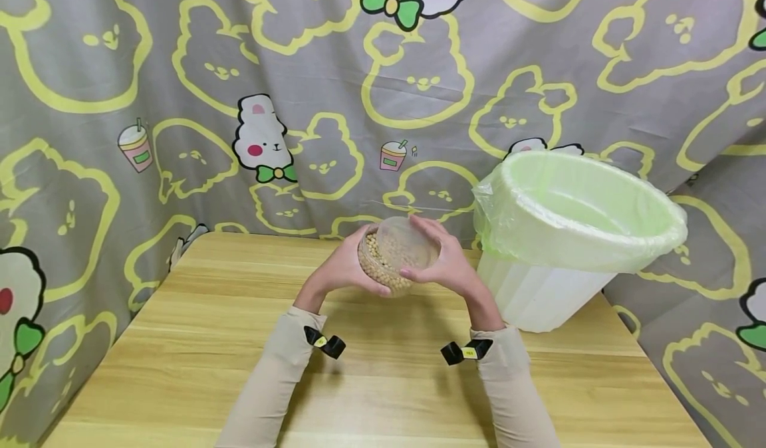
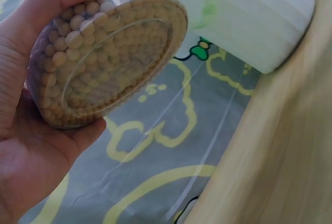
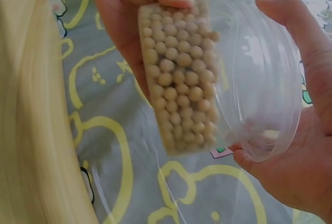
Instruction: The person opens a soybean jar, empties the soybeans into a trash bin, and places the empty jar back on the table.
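Observation:
A clear plastic jar [image 1: 387, 280] full of small round beige beads [image 3: 179, 79] is held up above the table. My left hand [image 1: 344, 265] grips it round the side, and the left wrist view shows the jar's underside [image 2: 116, 68] tilted toward that camera. With fingers and thumb at its rim, my right hand [image 1: 450, 267] holds a translucent lid [image 3: 282, 86]. The lid sits slanted over the jar's mouth, with beads showing beside it on the left in the head view. In the right wrist view, whether the lid touches the jar's rim is hard to tell.
To the right stands a white bin [image 1: 538, 295] lined with a pale green plastic bag [image 1: 598, 248]. Under both arms is a wooden table [image 1: 383, 381]. Behind it hangs a grey curtain [image 1: 335, 82] with yellow bear outlines. Each wrist wears a small black camera.

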### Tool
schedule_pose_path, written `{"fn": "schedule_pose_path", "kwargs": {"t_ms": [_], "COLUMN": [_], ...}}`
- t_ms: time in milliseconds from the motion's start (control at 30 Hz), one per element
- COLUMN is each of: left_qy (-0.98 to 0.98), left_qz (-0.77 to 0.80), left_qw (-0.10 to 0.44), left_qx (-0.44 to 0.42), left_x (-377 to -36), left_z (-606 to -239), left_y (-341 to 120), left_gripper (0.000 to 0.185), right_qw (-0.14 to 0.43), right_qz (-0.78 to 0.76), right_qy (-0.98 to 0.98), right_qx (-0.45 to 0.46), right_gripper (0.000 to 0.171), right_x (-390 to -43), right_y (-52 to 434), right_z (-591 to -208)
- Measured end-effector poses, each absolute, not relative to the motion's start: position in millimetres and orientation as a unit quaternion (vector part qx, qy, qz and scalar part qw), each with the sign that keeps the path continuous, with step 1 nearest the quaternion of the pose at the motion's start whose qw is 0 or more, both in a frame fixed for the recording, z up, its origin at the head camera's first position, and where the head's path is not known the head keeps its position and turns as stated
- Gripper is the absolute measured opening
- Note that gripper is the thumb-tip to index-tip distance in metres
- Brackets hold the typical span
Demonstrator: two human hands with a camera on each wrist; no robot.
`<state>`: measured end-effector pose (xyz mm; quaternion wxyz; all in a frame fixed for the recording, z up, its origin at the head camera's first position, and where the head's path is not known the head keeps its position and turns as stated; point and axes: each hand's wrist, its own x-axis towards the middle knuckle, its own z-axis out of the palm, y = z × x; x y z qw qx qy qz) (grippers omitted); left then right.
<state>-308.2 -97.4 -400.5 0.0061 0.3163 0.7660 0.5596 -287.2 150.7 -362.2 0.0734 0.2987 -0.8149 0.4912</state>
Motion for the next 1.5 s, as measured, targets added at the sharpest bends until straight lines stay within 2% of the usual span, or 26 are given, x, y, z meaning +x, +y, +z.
{"fn": "schedule_pose_path", "kwargs": {"t_ms": [167, 367, 600, 1000, 1500], "left_qy": [0.762, 0.762, 0.757, 0.759, 0.766], "left_qz": [0.568, 0.583, 0.596, 0.592, 0.588], "left_qw": [-0.026, -0.059, -0.082, -0.078, -0.078], "left_qx": [0.31, 0.276, 0.254, 0.259, 0.247], "left_x": [-310.6, -311.4, -311.3, -309.2, -309.6], "left_z": [-396.4, -390.6, -385.4, -380.9, -383.9], "left_y": [-111.3, -135.1, -148.5, -146.2, -145.5], "left_gripper": [0.116, 0.117, 0.118, 0.118, 0.12], "right_qw": [0.07, 0.037, -0.004, -0.101, -0.134], "right_qz": [0.484, 0.48, 0.404, 0.318, 0.271], "right_qy": [-0.829, -0.846, -0.89, -0.912, -0.916], "right_qx": [0.272, 0.23, 0.21, 0.239, 0.265], "right_gripper": [0.095, 0.094, 0.105, 0.116, 0.118], "right_x": [-287.7, -290.0, -297.1, -307.7, -303.8], "right_y": [162.7, 181.6, 186.7, 185.3, 186.3], "right_z": [-359.3, -360.1, -370.2, -412.8, -442.0]}}
